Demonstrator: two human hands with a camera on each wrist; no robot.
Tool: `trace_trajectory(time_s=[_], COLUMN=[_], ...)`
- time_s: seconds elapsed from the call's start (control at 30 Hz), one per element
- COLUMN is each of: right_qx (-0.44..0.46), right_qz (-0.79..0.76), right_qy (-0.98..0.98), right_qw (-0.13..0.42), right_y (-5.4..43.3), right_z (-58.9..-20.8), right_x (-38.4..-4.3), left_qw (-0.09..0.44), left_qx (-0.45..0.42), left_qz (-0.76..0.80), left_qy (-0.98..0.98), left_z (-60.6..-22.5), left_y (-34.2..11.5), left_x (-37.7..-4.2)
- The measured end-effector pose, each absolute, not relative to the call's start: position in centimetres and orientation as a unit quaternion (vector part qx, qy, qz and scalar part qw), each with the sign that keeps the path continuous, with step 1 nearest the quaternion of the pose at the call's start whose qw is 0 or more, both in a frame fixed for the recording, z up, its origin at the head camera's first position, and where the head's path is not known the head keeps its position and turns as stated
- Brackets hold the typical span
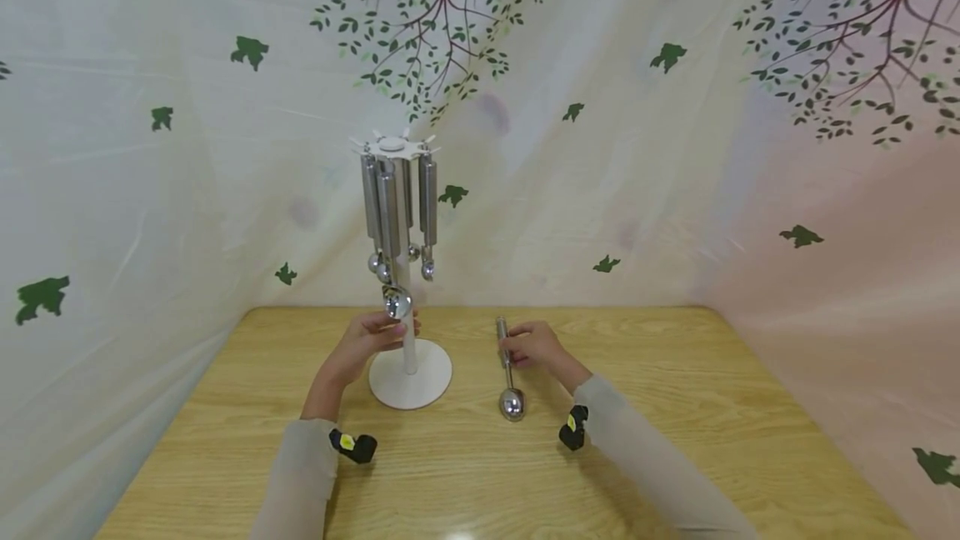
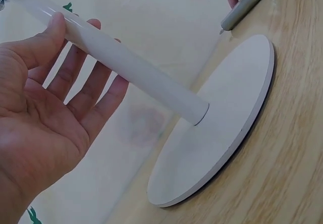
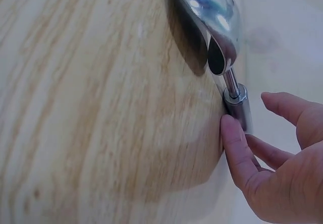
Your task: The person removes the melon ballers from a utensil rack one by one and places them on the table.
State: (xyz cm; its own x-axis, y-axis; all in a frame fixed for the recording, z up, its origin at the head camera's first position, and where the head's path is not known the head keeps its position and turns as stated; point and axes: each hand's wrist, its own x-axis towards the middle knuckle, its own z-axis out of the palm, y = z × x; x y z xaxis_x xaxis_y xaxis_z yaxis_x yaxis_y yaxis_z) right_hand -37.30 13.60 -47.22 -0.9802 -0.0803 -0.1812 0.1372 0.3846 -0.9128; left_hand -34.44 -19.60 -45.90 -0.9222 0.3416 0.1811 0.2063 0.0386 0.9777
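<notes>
Steel spoon [image 1: 509,373] at tabletop [image 1: 450,473] level, just right of white stand [image 1: 405,272] and its round base [image 1: 431,382]; slight lift or full contact, cannot tell.

Step in hand, by judgement: taking up the spoon while steadying the stand. Left hand [image 1: 367,344] clamped loosely round the stand's pole [image 2: 126,62], below the hanging utensils [image 1: 387,215], thumb on near side, fingers behind. Right hand [image 1: 538,346] at the spoon's handle [image 1: 502,330], apparently pinching it between digits; one further finger apart from the metal in right wrist view. Next, probably calls for a firmer pinch and a straight lift, without rocking the stand.

Spoon's long axis: nearly front to back, close to level. Handle pointing to rear cloth [image 1: 637,190], bowl [image 1: 512,404] toward the person, hollow apparently down. Hanging utensils near vertical, handles up, heads down.
</notes>
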Motion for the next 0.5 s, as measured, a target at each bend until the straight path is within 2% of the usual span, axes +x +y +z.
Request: trace_trajectory(time_s=[0.23,0.5], right_qx=[0.008,-0.014], right_qz=[-0.533,-0.496], right_qy=[0.838,0.86], right_qw=[0.12,0.121], right_y=[13.9,14.1], right_z=[-46.4,-44.9], right_x=[-37.4,-38.0], left_qw=[0.09,0.102], left_qx=[0.197,0.196], left_qz=[0.671,0.684], left_qy=[0.709,0.695], left_z=[-45.9,-46.2], left_y=[-19.9,-19.9], left_x=[-34.5,-34.6])
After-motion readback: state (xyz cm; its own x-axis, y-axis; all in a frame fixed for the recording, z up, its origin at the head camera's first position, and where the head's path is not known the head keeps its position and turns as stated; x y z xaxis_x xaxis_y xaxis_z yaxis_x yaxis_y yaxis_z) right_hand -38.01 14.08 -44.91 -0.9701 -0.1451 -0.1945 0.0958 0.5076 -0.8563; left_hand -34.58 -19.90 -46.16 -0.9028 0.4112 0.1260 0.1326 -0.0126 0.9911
